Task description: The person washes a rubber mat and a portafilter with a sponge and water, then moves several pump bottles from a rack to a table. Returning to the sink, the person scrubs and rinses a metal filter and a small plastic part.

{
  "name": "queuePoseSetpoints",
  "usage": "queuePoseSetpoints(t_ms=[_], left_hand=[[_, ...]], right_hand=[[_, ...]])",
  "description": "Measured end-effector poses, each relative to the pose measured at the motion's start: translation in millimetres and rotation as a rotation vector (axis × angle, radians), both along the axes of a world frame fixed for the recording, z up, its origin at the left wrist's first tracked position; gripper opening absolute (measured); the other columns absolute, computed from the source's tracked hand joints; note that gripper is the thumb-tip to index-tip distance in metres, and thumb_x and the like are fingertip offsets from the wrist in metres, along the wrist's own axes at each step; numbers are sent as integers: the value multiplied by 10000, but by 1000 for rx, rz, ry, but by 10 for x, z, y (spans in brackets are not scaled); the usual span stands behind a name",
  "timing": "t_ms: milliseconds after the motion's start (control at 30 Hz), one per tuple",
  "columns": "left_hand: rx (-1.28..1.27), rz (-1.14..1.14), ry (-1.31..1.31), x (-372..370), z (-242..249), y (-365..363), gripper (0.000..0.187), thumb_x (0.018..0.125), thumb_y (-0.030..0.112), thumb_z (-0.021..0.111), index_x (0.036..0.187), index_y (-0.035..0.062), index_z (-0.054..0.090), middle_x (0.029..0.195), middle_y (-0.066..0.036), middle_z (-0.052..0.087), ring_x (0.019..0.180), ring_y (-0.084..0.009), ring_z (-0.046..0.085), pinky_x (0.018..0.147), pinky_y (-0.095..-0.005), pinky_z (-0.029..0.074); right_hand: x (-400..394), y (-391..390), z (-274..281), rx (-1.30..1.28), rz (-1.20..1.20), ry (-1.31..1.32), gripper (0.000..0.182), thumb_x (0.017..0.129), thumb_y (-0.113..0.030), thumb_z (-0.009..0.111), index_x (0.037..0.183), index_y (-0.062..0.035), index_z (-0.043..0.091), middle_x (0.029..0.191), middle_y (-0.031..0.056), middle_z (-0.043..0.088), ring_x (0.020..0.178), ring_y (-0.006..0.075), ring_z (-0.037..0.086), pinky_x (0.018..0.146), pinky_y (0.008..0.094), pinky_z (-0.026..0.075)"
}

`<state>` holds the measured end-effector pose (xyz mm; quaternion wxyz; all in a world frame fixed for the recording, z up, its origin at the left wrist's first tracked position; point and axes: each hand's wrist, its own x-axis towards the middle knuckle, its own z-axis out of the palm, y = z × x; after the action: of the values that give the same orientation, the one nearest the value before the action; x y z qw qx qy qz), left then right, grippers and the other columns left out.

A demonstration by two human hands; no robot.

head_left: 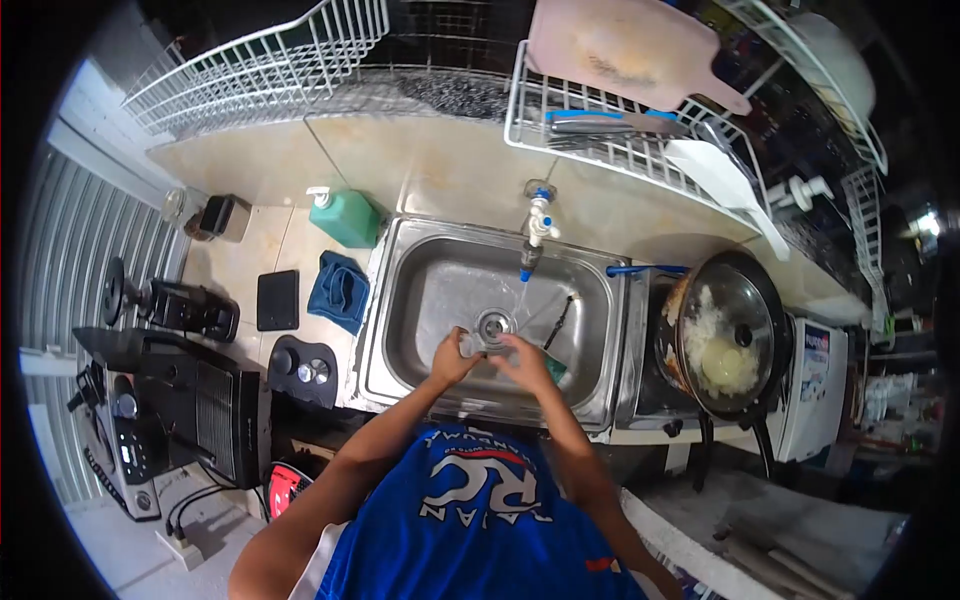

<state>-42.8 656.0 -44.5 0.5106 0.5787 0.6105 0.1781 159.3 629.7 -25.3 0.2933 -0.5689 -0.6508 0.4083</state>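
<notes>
My left hand (452, 358) is curled around the side of a small see-through item (482, 344) that looks like a drinking glass. From the other side, my right hand (526, 364) has its fingers bent against the same item. Both hands are above the steel sink (425, 290), just in front of the drain (494, 322). A thin stream of water seems to run from the tap (536, 235). Beside my right hand, a green scrubbing pad (554, 368) and a dark thin-handled utensil (560, 322) lie in the sink.
Left of the sink are a green pump bottle (345, 218), a folded blue cloth (339, 290) and a black coffee machine (200, 400). A lidded pan (730, 335) stands on the stove at right. Above hang a white rack (640, 150) and a pink cutting board (625, 50).
</notes>
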Motion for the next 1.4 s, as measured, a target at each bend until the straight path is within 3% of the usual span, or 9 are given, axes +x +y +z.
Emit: queuePoseSetpoints(t_ms=[167, 267, 367, 467, 533, 633, 733, 900, 1400], left_hand=[[3, -265, 571, -343, -268, 206, 695, 611, 238, 781, 1200, 88, 443, 1182, -260, 427, 915, -406, 595, 776, -463, 504], [-53, -335, 570, -445, -322, 277, 733, 610, 268, 789, 1227, 95, 434, 1216, -262, 406, 936, -404, 593, 790, -458, 503], [-51, -147, 588, -393, 181, 464, 716, 643, 342, 770, 1214, 65, 439, 1157, -232, 477, 977, -401, 581, 811, -447, 494], [687, 323, 308, -664, 730, 800, 558, 715, 351, 716, 1107, 14, 506, 1023, -212, 549, 973, -398, 556, 840, -440, 445], [787, 545, 384, -1165, 1464, 1148, 398, 785, 285, 645, 1039, -1, 537, 972, -207, 540, 916, -372, 507, 804, -434, 395], [810, 798, 222, -1818, 1918, 1859, 350, 864, 276, 518, 1047, -20, 557, 968, -217, 582, 951, -374, 546, 829, -426, 415], [563, 244, 469, -2438, 1451, 2755, 455, 829, 338, 489, 1055, -44, 587, 990, -242, 626, 950, -379, 593, 838, -409, 451], [60, 526, 369, -2201, 1739, 3056, 498, 725, 387, 519, 1003, -8, 643, 1056, -239, 616, 996, -360, 597, 838, -415, 469], [120, 402, 568, -2084, 1752, 2916, 423, 681, 301, 518, 906, -27, 662, 944, -253, 635, 904, -383, 615, 795, -418, 482]], right_hand=[[425, -363, -727, -338, -65, -829, 769, 604, -267, 799, 1288, -245, 449, 1372, 170, 339, 1280, 346, 319, 986, 490, 307], [512, -377, -1105, -210, -82, -1002, 546, 733, -129, 627, 1255, -206, 486, 1238, 133, 460, 1154, 304, 440, 935, 496, 285], [473, -195, -664, -198, -143, -893, 499, 771, -103, 612, 1247, -148, 473, 1160, 139, 518, 1068, 311, 511, 897, 464, 356], [464, -169, -564, -300, -399, -70, 440, 821, -125, 609, 1237, -126, 464, 1074, 121, 567, 951, 308, 570, 826, 444, 432], [372, -146, -486, -745, -474, 875, 488, 872, -255, 573, 1314, -114, 424, 1004, 75, 585, 893, 253, 579, 809, 368, 461], [-365, 153, 92, -819, -244, 1344, 520, 918, -382, 465, 1325, -65, 406, 1170, 112, 546, 964, 248, 565, 852, 377, 455], [-1068, 790, 401, -894, 76, 1349, 553, 921, -390, 448, 1310, -1, 394, 1268, 139, 496, 1070, 281, 538, 866, 426, 456], [-1943, 1986, 898, -764, 284, 1235, 550, 942, -451, 375, 1256, -1, 426, 1120, 210, 575, 996, 317, 587, 882, 439, 459], [-2463, 2813, 1282, -774, 239, 917, 453, 973, -342, 380, 1232, 24, 440, 1077, 164, 592, 786, 338, 659, 675, 396, 546]])
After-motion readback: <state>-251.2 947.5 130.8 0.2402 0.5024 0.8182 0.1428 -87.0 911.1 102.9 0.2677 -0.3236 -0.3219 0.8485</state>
